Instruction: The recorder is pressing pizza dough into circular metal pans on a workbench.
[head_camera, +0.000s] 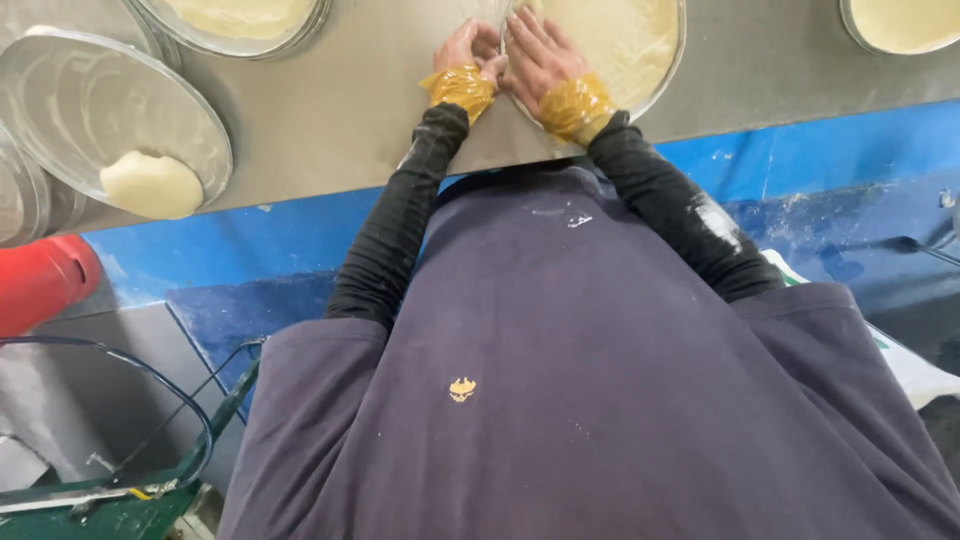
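Both flat, the left hand (468, 48) and right hand (540, 55) press dough (625, 35) at the pan (668, 72) rim.

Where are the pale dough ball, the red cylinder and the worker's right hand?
Pale round dough ball (151, 184), head view, its top.
Red cylinder (40, 282), head view, its side.
Right hand (538, 55), head view, its back.

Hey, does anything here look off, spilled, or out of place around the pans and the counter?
Mostly tidy. One round pan at the left lies tilted, its dough ball slid to the low rim. White flour dusts the blue floor. Both hands, left hand and right hand, press dough in another pan.
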